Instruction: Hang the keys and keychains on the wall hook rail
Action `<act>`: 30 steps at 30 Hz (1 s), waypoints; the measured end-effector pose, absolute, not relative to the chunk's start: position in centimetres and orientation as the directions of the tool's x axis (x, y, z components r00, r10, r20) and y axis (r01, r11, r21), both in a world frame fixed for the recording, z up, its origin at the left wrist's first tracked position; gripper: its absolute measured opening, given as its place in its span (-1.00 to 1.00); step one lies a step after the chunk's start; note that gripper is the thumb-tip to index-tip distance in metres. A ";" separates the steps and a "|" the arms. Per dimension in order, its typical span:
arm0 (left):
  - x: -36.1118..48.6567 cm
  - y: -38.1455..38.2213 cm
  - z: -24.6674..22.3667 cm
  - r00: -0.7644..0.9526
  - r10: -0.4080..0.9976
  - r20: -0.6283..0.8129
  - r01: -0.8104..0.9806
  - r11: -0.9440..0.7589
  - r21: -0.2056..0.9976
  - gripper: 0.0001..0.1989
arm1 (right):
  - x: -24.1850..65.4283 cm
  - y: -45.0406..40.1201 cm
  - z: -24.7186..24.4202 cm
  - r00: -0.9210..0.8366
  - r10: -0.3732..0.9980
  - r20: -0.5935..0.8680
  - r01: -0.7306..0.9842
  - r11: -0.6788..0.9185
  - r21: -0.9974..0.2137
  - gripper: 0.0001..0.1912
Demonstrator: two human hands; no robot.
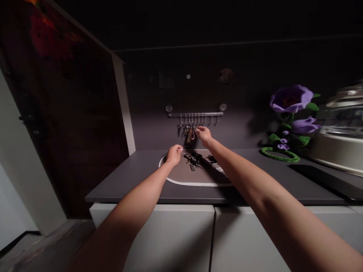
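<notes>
My right hand (pixel 204 136) is raised at the wall rail (pixel 195 114), its fingers pinched together beside the hanging keys (pixel 187 131). A brown tag (pixel 190 135) and a pink ring-shaped piece (pixel 193 136) hang among these keys. Whatever the right fingertips hold is too small to make out. Lower and to the left, my left hand (pixel 174 155) hovers over the left side of the white-rimmed tray (pixel 181 179), fingers curled in. I cannot see whether anything is between them. A pile of dark keys (pixel 194 160) lies on the tray, just right of the left hand.
Purple crocheted flowers (pixel 292 100) with a green ring base stand on the grey counter (pixel 119 179) at the right, next to a large rounded appliance (pixel 340 139). A flat black object (pixel 320 179) lies before them. A dark door (pixel 70 113) is at the left.
</notes>
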State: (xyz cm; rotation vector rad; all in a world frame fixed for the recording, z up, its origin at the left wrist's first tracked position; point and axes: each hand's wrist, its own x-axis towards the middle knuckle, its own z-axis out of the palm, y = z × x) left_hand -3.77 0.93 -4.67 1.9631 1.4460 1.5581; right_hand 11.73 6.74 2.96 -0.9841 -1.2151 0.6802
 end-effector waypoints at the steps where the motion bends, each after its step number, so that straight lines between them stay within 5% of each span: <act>1: -3.8 1.0 -4.7 -0.061 0.802 0.594 0.534 -0.477 0.698 -0.87 | 11.7 6.5 3.0 0.265 0.857 0.442 0.110 0.428 -0.897 -0.77; 13: -4.1 0.8 -4.8 0.001 0.816 0.578 0.694 -0.417 0.587 -0.80 | 10.7 2.1 0.1 0.091 0.853 0.514 0.285 0.472 -0.834 -0.84; 22: -4.4 1.2 -5.2 0.010 0.881 0.474 0.787 -0.299 0.540 -0.80 | 11.7 0.1 -1.9 -0.267 0.795 0.545 0.712 0.544 -0.444 -0.84; 30: -4.3 1.0 -5.1 0.027 0.905 0.424 0.816 -0.266 0.514 -0.82 | 11.6 0.8 -2.1 -0.327 0.794 0.513 0.727 0.558 -0.400 -0.84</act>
